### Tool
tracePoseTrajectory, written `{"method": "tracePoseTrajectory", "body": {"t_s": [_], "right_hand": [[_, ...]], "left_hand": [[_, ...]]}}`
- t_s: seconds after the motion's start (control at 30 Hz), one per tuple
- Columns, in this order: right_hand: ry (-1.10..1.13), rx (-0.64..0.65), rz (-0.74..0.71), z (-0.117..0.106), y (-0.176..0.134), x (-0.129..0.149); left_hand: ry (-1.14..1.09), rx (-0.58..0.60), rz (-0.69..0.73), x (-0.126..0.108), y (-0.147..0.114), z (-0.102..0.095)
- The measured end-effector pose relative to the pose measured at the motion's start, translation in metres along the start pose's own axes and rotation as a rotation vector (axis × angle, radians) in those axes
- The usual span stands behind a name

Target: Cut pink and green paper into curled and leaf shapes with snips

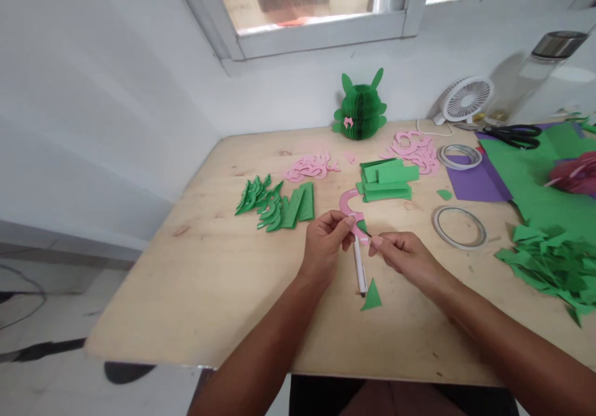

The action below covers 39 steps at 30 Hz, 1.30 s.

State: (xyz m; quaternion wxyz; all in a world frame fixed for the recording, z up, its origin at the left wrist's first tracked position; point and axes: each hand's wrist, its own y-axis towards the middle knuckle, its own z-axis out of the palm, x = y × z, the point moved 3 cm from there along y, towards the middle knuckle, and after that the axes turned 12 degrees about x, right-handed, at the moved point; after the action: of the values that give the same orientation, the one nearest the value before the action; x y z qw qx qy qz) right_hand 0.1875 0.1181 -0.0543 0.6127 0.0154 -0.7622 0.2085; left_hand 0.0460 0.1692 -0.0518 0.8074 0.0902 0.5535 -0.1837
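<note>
My left hand (326, 245) pinches a curved pink paper cutout (347, 202), with small pale strips on it, between thumb and fingers. A small dark green paper piece (362, 225) lies against the cutout, and its tip reaches my right hand (403, 251). The thumb and fingertips of that hand are closed on this tip. Below the hands a white pen (359, 270) rests on the table (223, 292), beside a pointed green paper scrap (373, 297). Folded green paper strips (391, 180) are stacked just beyond the cutout.
Green cutouts (267, 208) and pink cutouts (310, 167) lie to the left. A green honeycomb paper figure (361, 113) stands at the wall. On the right are tape rolls (460, 227), scissors (512, 135), a small fan (467, 99), a bottle (531, 81) and green scraps (549, 267).
</note>
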Motion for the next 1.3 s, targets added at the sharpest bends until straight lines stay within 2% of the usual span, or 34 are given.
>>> {"method": "tracePoseTrajectory", "body": {"t_s": [0.3, 0.67, 1.3], "right_hand": [[-0.026, -0.017, 0.003, -0.0001, 0.0014, -0.0013], [-0.063, -0.045, -0.007, -0.0001, -0.0002, 0.0020], [0.124, -0.028, 0.024, 0.0021, -0.0002, 0.0000]], "left_hand": [[-0.093, -0.004, -0.073, -0.0012, -0.0021, 0.0034], [-0.105, -0.028, -0.046, 0.0010, -0.0023, 0.0041], [-0.083, -0.008, -0.013, 0.0037, -0.0026, 0.0067]]}}
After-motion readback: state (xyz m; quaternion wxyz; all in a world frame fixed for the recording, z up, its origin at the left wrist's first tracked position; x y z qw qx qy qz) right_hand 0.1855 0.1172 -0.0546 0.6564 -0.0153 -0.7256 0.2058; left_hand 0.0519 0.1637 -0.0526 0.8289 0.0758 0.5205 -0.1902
